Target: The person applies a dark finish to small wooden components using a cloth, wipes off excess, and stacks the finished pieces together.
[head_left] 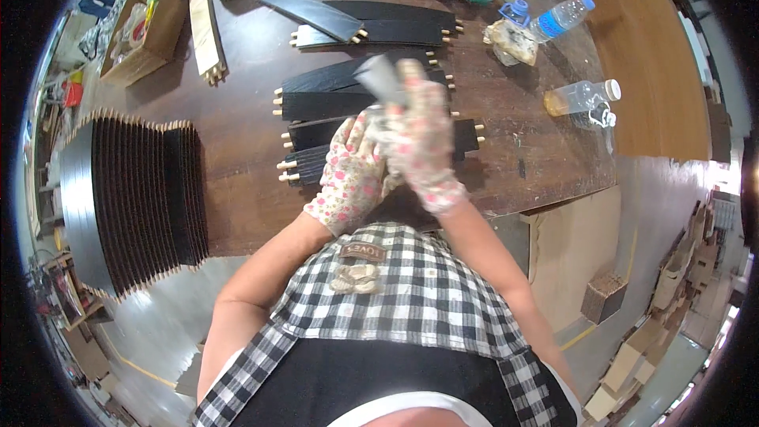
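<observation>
Both my hands wear white gloves with a pink floral print and work close together over black wooden slats. My right hand (423, 142), smeared by motion, is closed on a flat grey piece (383, 79) that sticks up past its fingers; its exact kind is too blurred to tell. Against it, my left hand (350, 182) has its fingers bent and pressed together, and what they hold is hidden. Beneath and beyond the hands lie several black slats (316, 103) with pale dowel pegs at their ends. Farther back, one black slat (312, 14) lies slantwise across others.
A tall row of black slats (118, 205) stands at the table's left. Near it lies a pale slat (207, 35) beside a cardboard box (142, 59). Plastic bottles (565, 17) and a jar with amber liquid (581, 99) stand right. A brown board (652, 71) lies at the right edge.
</observation>
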